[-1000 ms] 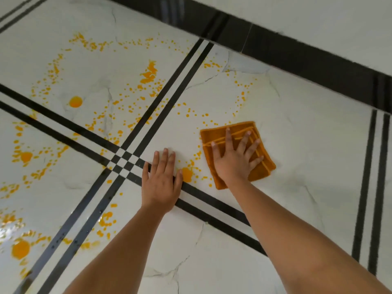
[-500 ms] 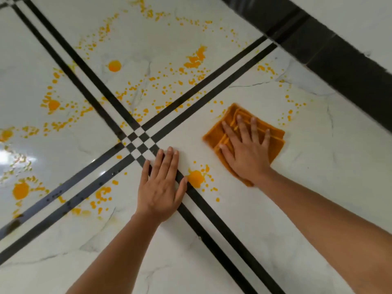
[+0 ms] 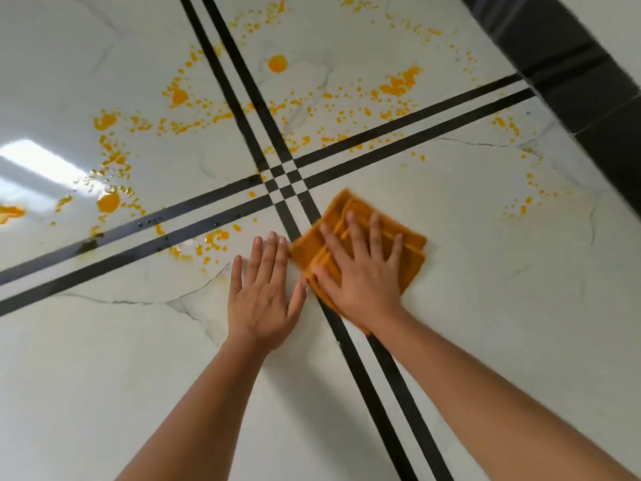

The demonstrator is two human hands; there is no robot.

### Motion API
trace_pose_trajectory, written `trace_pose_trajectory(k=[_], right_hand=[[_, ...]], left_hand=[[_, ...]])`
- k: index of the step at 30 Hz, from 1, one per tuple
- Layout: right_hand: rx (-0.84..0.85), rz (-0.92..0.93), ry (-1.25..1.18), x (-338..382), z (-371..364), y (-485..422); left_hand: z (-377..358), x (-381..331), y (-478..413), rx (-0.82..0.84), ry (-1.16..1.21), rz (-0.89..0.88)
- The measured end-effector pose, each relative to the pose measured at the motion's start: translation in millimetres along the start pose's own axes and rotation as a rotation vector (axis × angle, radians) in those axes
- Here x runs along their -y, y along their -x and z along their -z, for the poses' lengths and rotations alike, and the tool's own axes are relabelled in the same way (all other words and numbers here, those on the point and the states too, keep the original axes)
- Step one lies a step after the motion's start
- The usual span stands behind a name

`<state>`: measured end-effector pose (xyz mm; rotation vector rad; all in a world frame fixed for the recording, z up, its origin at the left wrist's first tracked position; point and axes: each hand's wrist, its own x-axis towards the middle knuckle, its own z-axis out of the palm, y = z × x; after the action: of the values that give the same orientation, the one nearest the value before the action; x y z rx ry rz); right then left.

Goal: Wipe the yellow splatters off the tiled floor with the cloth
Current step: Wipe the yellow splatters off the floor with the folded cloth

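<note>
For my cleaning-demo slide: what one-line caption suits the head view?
Right hand presses an orange cloth onto the tiled floor; left hand rests flat beside it, yellow splatters beyond.

Bright even light, glare patch on glossy floor (image 3: 41, 161) at left, slight wide-angle bending.

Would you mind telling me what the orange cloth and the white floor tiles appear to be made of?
The orange cloth looks like soft microfibre or terry, matte and folded, with raised ribs. The white floor tiles look like polished ceramic or porcelain with a marble pattern: grey veins, glossy light reflection.
</note>
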<state>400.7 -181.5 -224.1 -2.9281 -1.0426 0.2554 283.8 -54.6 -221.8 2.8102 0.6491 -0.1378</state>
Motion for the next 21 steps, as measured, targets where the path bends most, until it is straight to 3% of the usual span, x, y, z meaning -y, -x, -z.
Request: trace_pose_trajectory(k=[2, 4, 6, 7, 10, 12, 16, 18, 21], right_hand=[[0.065, 0.138, 0.041, -25, 3, 24], [0.067, 0.002, 0.038, -47, 9, 0], [0.063, -0.178, 0.002, -32, 14, -31], [0.048, -0.182, -0.014, -16, 13, -34], [0.078, 0.148, 0.042, 4, 1, 11], [0.131, 0.231, 0.065, -25, 6, 26], [0.097, -0.051, 0.03, -16, 12, -29], [0.07, 0.053, -0.003, 16, 6, -21], [0.1, 0.381, 0.072, 1, 1, 13]], left_hand=[[-2, 0, 13, 0.011, 0.024, 0.02], [-4, 3, 26, 0.015, 0.031, 0.045], [-7, 8, 31, 0.013, 0.015, 0.055], [-8, 11, 33, 0.006, 0.006, 0.056], [-7, 13, 38, -0.011, 0.014, 0.097], [-7, 11, 46, 0.003, 0.02, 0.106], [-10, 10, 50, -0.004, 0.015, 0.112], [-11, 10, 49, -0.028, 0.03, 0.156], [-7, 19, 54, -0.056, 0.067, 0.266]])
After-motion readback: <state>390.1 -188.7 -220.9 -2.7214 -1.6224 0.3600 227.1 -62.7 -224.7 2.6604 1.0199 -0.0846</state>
